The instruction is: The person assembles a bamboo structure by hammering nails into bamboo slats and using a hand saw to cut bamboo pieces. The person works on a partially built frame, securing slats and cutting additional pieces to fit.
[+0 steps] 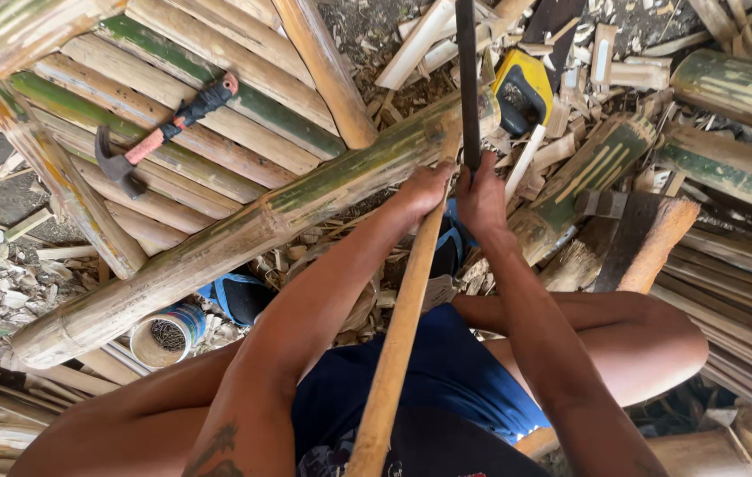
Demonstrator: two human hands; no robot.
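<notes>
Seated person, viewed from above, knees spread, blue shorts. Both arms reach forward to the middle of the view.

Left hand (424, 190) is wrapped closed around a pale bamboo strip (398, 336). The strip runs from the bottom edge of the view, between the thighs, up to the hand; its top end lies against a thick bamboo pole (243, 234) just above the knuckles.

Right hand (482, 199) sits just beside the left, fingers clenched around the lower end of a dark blade (468, 79). The blade stands nearly upright in the view, rising from the fist to the top edge and crossing the thick pole near its upper right end. Whether the edge bites into the strip cannot be told; the contact point is hidden by the hands.

The thick pole lies diagonally, lower left to upper right, green and mottled, over a bed of split bamboo slats (190, 115).

A claw hammer (159, 132) with red and black handle rests on the slats, upper left, well apart from the hands. A yellow-handled tool (521, 93) lies just right of the blade. A tin of nails (166, 336) stands near the pole's lower end. Blue sandal (239, 296) under the pole. Wood chips litter the ground.
</notes>
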